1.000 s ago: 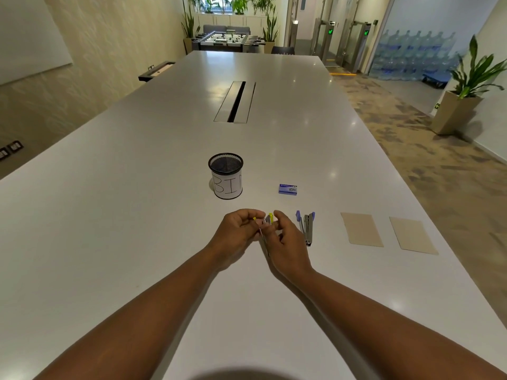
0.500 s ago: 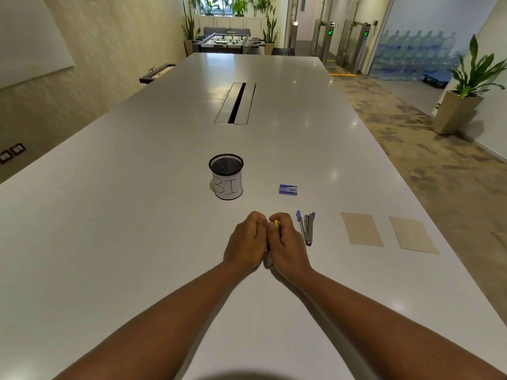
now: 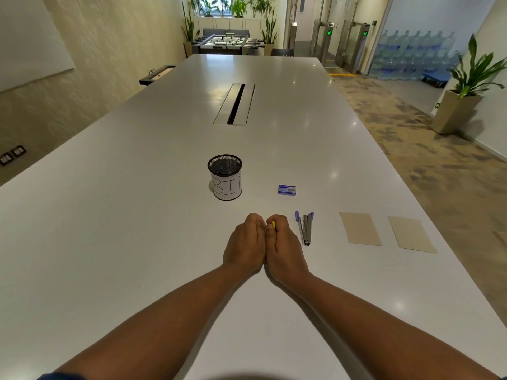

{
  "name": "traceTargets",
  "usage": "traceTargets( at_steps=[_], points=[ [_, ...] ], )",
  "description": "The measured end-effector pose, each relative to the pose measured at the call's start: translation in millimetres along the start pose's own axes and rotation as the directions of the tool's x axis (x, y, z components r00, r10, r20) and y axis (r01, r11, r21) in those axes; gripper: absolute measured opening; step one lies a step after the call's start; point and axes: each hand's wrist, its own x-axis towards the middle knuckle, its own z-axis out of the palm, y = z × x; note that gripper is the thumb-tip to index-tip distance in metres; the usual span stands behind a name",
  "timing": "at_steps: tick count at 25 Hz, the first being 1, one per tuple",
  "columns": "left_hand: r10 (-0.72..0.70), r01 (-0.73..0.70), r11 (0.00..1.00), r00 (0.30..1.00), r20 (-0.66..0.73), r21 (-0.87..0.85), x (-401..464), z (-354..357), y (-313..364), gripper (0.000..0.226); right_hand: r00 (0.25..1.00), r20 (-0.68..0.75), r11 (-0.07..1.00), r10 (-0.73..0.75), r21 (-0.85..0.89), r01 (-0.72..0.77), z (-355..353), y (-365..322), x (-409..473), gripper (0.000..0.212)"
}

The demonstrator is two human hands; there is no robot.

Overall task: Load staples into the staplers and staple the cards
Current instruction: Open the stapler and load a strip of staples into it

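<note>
Near edge: left hand (image 3: 245, 242) and right hand (image 3: 285, 249) pressed side by side, fingers curled over a yellow stapler (image 3: 273, 224), only a sliver showing; likely squeezing it closed after loading, both hands for force. Just right, blue stapler (image 3: 305, 228) lies on the bench (image 3: 137, 215), splayed open, probably waiting for staples. Two cards (image 3: 360, 229) lie flat further right, apart, unstapled. Beyond, staple box (image 3: 287, 189) within reach, and mesh cup labelled BIN (image 3: 225, 177) to its left.
</note>
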Motion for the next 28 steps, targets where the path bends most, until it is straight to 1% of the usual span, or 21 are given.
traceTargets(
  at_steps=[4,5,7,9,12,13,15,17,19,21,24,28],
  points=[
    [-0.050,0.051,0.998,0.997,-0.055,0.021,3,1,2,0.022,0.997,-0.082,0.999,-0.015,0.033,0.017,-2,0,1,0.028],
    [-0.059,0.058,0.998,0.997,-0.057,-0.013,5,2,1,0.023,0.996,-0.087,0.999,-0.016,0.036,0.019,-3,-1,0,0.028],
    [-0.096,0.088,0.986,0.994,-0.053,-0.141,5,2,-2,0.024,0.994,-0.110,0.999,-0.029,0.032,0.032,-3,-2,-1,0.027],
    [-0.139,0.119,0.960,0.988,-0.060,-0.255,7,0,-3,0.027,0.989,-0.147,0.999,-0.016,0.035,0.021,-3,-3,-2,0.021],
    [-0.157,0.125,0.940,0.985,-0.077,-0.319,12,-4,-5,0.027,0.983,-0.180,0.996,0.023,0.085,-0.008,-5,-3,-4,0.007],
    [-0.172,0.139,0.929,0.983,-0.070,-0.342,14,-5,-5,0.026,0.983,-0.181,0.996,0.028,0.089,-0.012,-6,-4,-5,0.005],
    [-0.219,0.183,0.893,0.975,-0.042,-0.411,18,-8,-10,0.025,0.984,-0.176,0.996,0.036,0.084,-0.021,-10,-7,-7,0.009],
    [-0.254,0.231,0.838,0.967,0.021,-0.494,21,-13,-15,0.025,0.984,-0.173,0.997,0.043,0.074,-0.031,-13,-7,-12,0.012],
    [-0.257,0.259,0.794,0.963,0.083,-0.550,21,-16,-18,0.031,0.984,-0.166,0.997,0.064,0.041,-0.058,-17,-5,-18,0.013],
    [-0.250,0.250,0.816,0.966,0.073,-0.521,21,-17,-19,0.038,0.982,-0.164,0.995,0.090,-0.035,-0.097,-21,-2,-25,0.018],
    [-0.243,0.214,0.881,0.970,-0.016,-0.422,18,-16,-13,0.043,0.985,-0.139,0.978,0.098,-0.169,-0.121,-25,0,-33,0.021],
    [-0.193,0.171,0.939,0.980,-0.045,-0.300,16,-14,-7,0.043,0.992,-0.067,0.946,0.102,-0.303,-0.118,-27,-4,-35,0.014]
  ],
)
